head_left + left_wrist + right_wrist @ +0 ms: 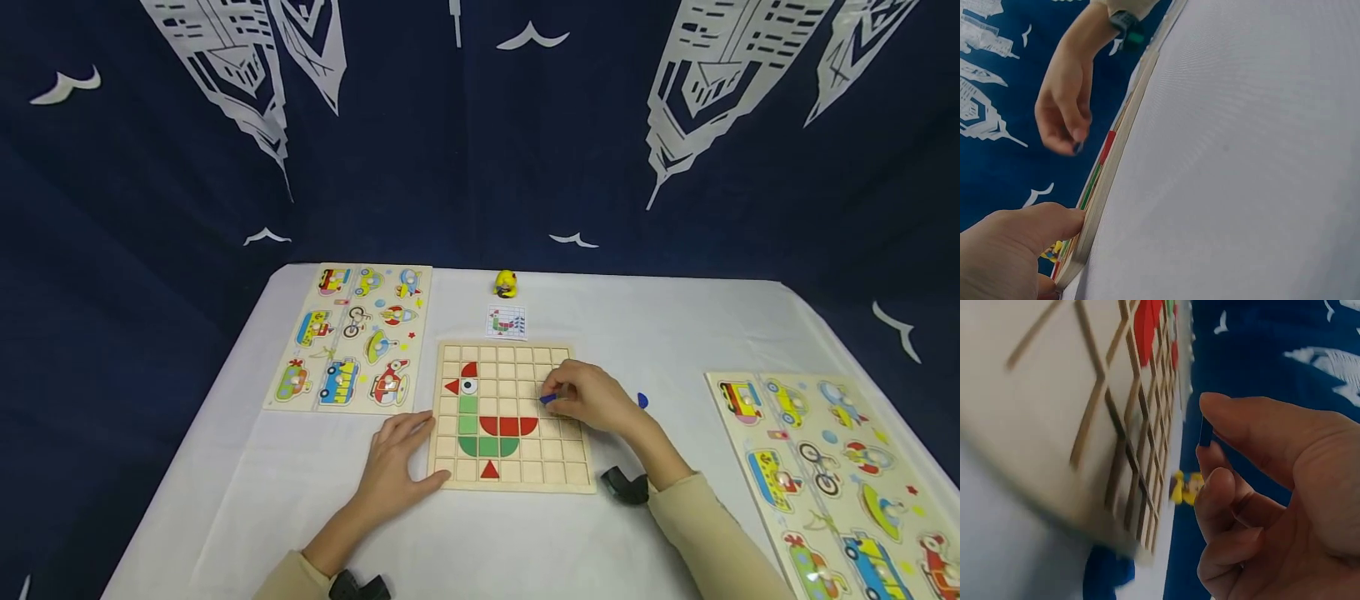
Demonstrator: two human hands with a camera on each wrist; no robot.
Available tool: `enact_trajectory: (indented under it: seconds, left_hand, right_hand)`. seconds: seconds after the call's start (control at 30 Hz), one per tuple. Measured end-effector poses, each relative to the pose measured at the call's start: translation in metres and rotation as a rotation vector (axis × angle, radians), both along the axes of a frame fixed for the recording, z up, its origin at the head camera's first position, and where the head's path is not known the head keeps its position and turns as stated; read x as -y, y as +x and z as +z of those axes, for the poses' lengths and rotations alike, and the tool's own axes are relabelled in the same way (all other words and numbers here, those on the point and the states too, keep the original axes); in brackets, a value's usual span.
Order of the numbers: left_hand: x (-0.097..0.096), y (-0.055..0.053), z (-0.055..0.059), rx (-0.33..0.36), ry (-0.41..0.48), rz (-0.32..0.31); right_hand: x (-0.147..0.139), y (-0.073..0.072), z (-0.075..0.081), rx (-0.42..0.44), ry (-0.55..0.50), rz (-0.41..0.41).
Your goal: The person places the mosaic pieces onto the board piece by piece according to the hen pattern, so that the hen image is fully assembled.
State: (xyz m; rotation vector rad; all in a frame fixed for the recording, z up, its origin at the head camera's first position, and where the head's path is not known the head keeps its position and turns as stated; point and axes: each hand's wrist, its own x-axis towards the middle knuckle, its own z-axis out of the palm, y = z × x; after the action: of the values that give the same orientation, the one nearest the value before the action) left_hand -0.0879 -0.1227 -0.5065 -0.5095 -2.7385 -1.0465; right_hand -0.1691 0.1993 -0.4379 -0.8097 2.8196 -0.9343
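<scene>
A wooden grid board (558, 472) lies on the white table, with red and green flat pieces (488, 447) and an eye piece (468, 386) set in its squares in a bird-like figure. Over the board's right side, my right hand (596, 398) pinches a small blue flat piece (1205, 432) between thumb and index finger; the piece stands on edge in the right wrist view. My left hand (393, 464) rests at the board's left edge, fingers spread along it. Its thumb (1063, 222) touches the board's side near the front corner.
Another blue piece (642, 400) lies right of the board. Behind the board are a printed pattern card (506, 322) and a small yellow figurine (506, 284). Vehicle picture puzzles stand at left (345, 337) and right (832, 467). A dark blue curtain (465, 167) hangs behind the table.
</scene>
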Motion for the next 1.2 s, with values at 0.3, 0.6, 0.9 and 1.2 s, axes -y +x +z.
enact_trajectory:
  seconds: [0.3,0.6,0.9,1.2]
  left_hand:
    - [0.000,-0.001,0.000,0.005,-0.016,0.003]
    - [-0.001,0.000,-0.001,-0.025,-0.025,0.007]
    - [-0.001,0.001,0.001,-0.004,-0.020,0.007]
    - [-0.001,0.000,0.000,0.002,-0.009,0.008]
  right_hand:
    - [0.025,-0.012,-0.009,0.010,0.070,0.128]
    - [-0.001,0.001,-0.002,-0.005,0.013,-0.009]
    - [-0.066,0.016,-0.004,-0.102,-0.017,-0.258]
    - [-0.112,0.020,-0.019,0.037,0.015,-0.435]
